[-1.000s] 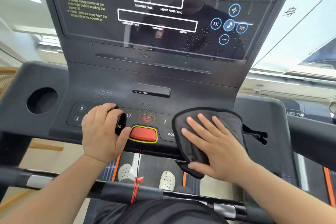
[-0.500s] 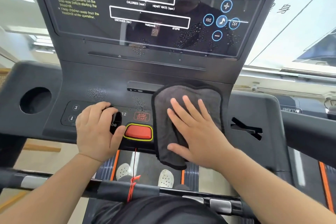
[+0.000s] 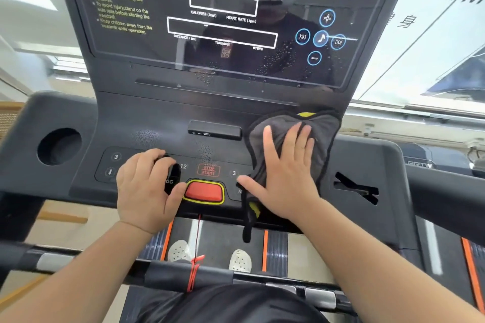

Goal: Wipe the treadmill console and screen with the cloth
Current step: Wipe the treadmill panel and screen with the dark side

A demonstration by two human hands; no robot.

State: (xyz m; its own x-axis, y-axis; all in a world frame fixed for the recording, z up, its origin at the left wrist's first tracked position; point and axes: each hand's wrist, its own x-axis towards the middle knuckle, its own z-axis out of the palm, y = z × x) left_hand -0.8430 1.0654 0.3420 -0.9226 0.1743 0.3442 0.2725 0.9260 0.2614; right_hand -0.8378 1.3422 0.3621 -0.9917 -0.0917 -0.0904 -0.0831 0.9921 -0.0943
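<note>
A grey cloth [image 3: 322, 134] with black edging and a yellow underside lies on the right part of the dark treadmill console [image 3: 147, 118]. My right hand [image 3: 286, 178] presses flat on it with the fingers spread and straight. The cloth's lower end hangs over the console's front edge. My left hand [image 3: 141, 191] rests on the left button panel, its fingers curled round a small black object [image 3: 172, 173]. Above, the glossy screen [image 3: 162, 55] carries water droplets [image 3: 278, 60] low at the centre and right. More droplets speckle the console near the port strip [image 3: 214, 130].
A red stop button [image 3: 204, 191] sits between my hands, with a red cord hanging from it. There is a round cup holder [image 3: 59, 145] at the left and an angular slot [image 3: 354, 187] at the right. A handlebar [image 3: 168, 274] crosses below, over the belt and my shoes.
My right hand has slid the cloth up the console and then to the right, and the cloth has bunched, showing yellow. My left hand has stayed where it was.
</note>
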